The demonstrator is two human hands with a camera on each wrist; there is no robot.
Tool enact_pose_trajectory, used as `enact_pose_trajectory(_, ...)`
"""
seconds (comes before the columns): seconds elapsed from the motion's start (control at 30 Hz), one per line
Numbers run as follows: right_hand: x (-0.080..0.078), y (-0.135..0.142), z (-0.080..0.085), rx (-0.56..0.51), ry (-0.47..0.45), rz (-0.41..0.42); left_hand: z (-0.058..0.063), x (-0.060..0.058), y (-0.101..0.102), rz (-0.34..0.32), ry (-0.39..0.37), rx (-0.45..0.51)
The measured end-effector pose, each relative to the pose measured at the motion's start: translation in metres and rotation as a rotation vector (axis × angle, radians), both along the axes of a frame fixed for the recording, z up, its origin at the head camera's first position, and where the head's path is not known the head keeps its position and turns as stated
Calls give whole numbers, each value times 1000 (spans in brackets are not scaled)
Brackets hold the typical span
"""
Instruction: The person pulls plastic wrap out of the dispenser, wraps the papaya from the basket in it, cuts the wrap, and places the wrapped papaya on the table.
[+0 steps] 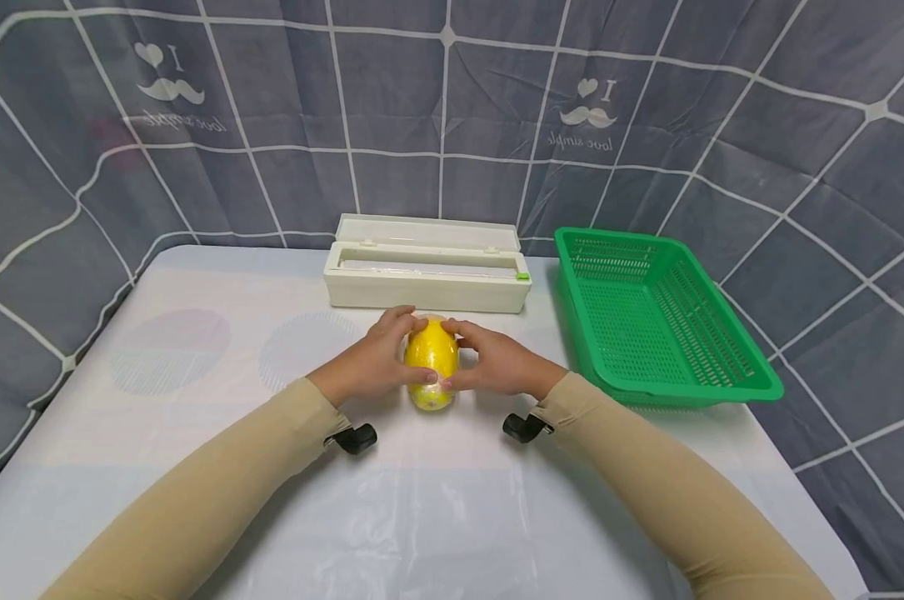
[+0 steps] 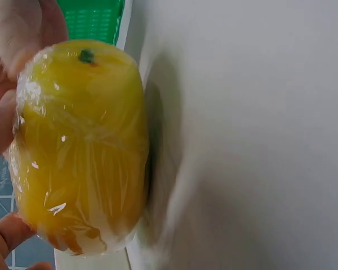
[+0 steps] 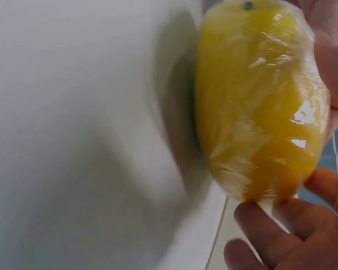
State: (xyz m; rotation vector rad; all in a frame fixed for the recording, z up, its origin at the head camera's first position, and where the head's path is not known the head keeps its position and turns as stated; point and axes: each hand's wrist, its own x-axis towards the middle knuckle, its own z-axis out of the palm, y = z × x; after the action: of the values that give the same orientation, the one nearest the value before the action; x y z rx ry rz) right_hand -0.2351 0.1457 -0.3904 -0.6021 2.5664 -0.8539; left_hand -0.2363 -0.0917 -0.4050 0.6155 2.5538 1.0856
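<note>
A yellow oblong fruit (image 1: 432,350) wrapped in shiny clear film lies on the white table between both hands. A small green stem spot shows at its end in the left wrist view. My left hand (image 1: 373,357) holds it from the left, fingers at the far end and thumb over the near part. From the right, my right hand (image 1: 498,360) grips it the same way, its thumb close to the other thumb. In the right wrist view, fingertips (image 3: 253,216) meet the bottom end of the wrapped fruit (image 3: 259,107).
Just behind the fruit stands a white cling film dispenser (image 1: 425,292), its lid (image 1: 429,231) raised, a roll inside and a green piece (image 1: 522,276) at its right end. A green plastic basket (image 1: 597,350) sits at the right. Grey checked cloth (image 1: 392,100) hangs behind the table.
</note>
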Motion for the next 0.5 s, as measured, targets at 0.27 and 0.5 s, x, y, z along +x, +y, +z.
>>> enact_pose_trajectory(0.27,2,-5,1,25,21,14,0,0,-4,-14,-62,26)
enact_pose_trajectory(0.5,4,-9,-1,25,23,-36,-2,-1,-9,-17,-78,29)
